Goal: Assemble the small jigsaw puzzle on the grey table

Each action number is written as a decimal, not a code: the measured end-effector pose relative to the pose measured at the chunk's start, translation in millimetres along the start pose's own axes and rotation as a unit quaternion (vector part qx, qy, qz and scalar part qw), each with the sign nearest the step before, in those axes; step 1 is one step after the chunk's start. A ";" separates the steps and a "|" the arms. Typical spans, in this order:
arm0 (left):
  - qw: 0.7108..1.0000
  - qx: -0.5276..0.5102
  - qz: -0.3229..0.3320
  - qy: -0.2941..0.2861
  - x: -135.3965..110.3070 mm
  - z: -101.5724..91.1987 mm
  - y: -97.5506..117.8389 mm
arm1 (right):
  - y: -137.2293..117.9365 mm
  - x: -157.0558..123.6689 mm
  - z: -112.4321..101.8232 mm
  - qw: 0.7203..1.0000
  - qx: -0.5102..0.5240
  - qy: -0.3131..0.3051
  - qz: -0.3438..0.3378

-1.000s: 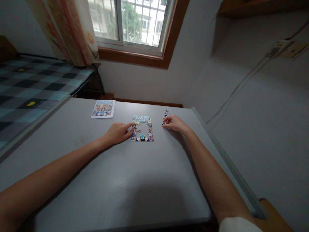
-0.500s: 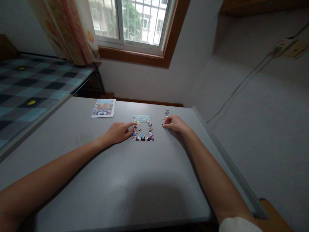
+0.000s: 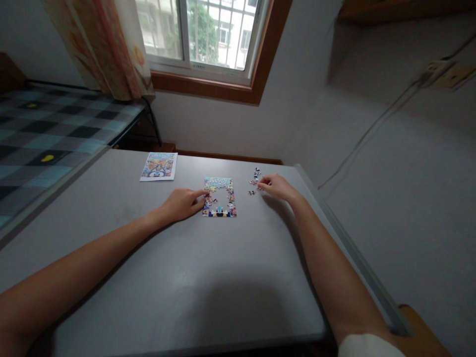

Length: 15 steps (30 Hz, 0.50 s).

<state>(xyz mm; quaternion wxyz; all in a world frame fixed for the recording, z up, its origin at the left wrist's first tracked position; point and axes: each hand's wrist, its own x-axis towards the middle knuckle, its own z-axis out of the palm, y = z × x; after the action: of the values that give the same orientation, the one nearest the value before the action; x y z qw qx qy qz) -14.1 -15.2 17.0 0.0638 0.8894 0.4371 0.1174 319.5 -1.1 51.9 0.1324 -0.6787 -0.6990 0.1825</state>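
Note:
A partly filled jigsaw puzzle (image 3: 219, 213) lies flat on the grey table, with a gap in its middle where the surface shows through. My left hand (image 3: 182, 203) rests beside it, index finger stretched onto its left edge and holding nothing. To the right, my right hand (image 3: 277, 187) is over a group of loose puzzle pieces (image 3: 256, 173), thumb and fingers pinched at a small piece mostly hidden by the fingertips. Another small piece (image 3: 252, 192) lies just left of those fingertips. One loose piece (image 3: 214, 201) sits inside the puzzle's gap.
A printed picture sheet (image 3: 159, 167) lies at the table's (image 3: 167, 287) far left. Beyond are a bed with checked cover (image 3: 74, 119), a curtain (image 3: 100, 44) and a barred window (image 3: 219, 34). A cable (image 3: 366, 136) hangs along the right wall.
My right hand has moved right and slightly away from me, leaving a small puzzle piece in view on the table. My left hand stays at the puzzle's edge.

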 end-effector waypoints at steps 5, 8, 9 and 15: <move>1.000 -0.015 0.002 0.000 0.1 1.3 -1.5 | -0.9 0.0 3.5 0.999 0.026 -0.028 -0.035; 1.000 -0.019 0.006 0.002 0.3 1.9 -2.3 | -2.1 -1.4 6.2 0.997 0.027 -0.056 -0.049; 1.000 -0.019 0.007 0.002 0.4 2.0 -2.4 | -2.9 -1.9 7.0 0.996 0.027 -0.064 -0.052; 1.000 -0.010 0.005 0.003 0.3 1.0 -1.2 | -7.5 -2.6 10.8 0.995 0.028 -0.077 -0.056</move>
<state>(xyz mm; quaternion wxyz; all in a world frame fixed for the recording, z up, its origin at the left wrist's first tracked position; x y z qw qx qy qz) -14.6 -14.3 15.8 0.0709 0.8907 0.4314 0.1244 308.2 -4.7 45.6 0.1074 -0.6182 -0.7387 0.2462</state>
